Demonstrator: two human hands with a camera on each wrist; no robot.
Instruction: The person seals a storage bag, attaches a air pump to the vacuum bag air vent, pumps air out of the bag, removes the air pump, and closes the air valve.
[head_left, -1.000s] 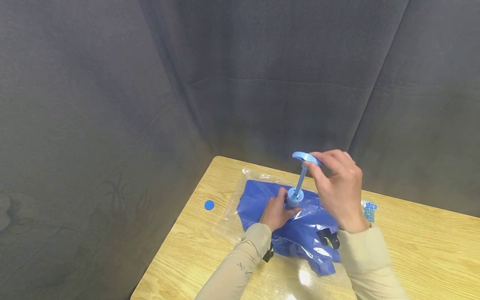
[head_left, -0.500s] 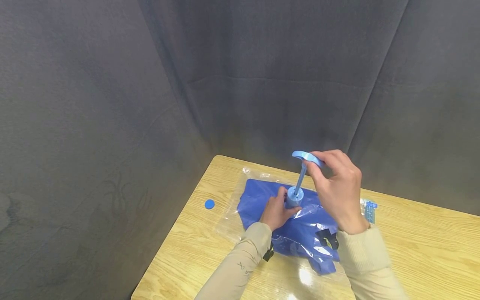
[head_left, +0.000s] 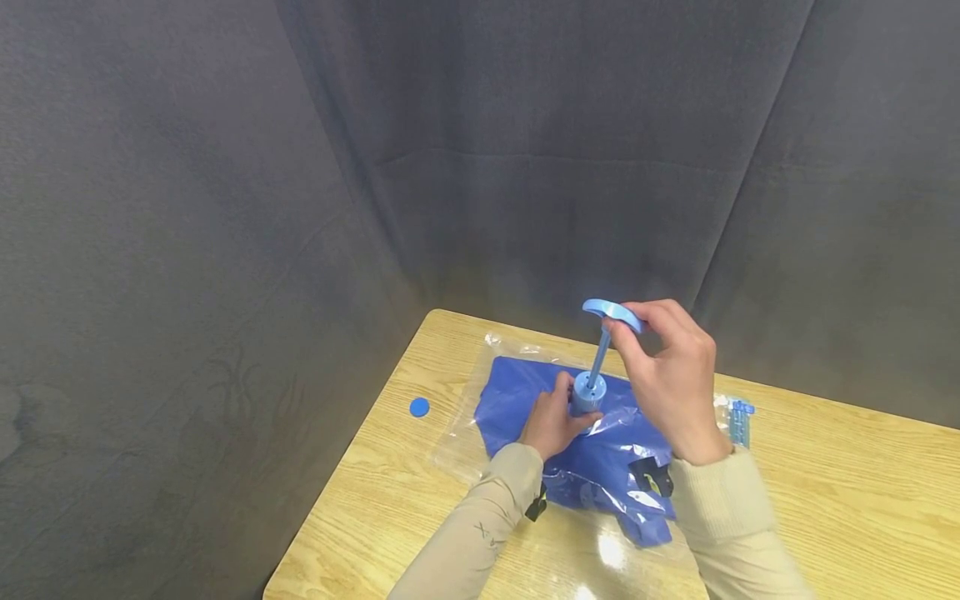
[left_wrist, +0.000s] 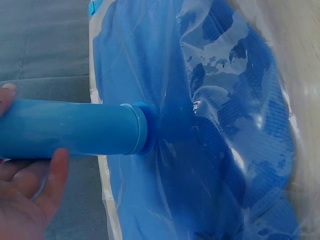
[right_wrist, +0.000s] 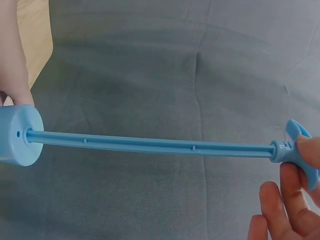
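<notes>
A light-blue hand pump point(head_left: 588, 400) stands on a clear plastic storage bag point(head_left: 463, 446), with blue ribbed cloth point(left_wrist: 165, 200) inside. My left hand point(head_left: 551, 423) grips the pump's barrel point(left_wrist: 70, 129) near its top. In the left wrist view the barrel's far end sits against a round blue valve point(left_wrist: 149, 127) on the bag, and the plastic creases around it. My right hand point(head_left: 671, 379) pinches one side of the pump's handle point(head_left: 613, 313) between thumb and fingers. The rod point(right_wrist: 150, 144) is drawn far out of the barrel.
A round blue cap point(head_left: 419, 407) lies on the wooden table point(head_left: 360, 492) left of the bag. Beyond my right wrist, a small blue clip point(head_left: 741, 408) shows at the bag's right edge. Grey curtains point(head_left: 570, 183) hang behind the table and on the left.
My right hand and the pump handle have shifted very slightly left. The rod stays drawn out, and my left hand keeps its grip on the barrel.
</notes>
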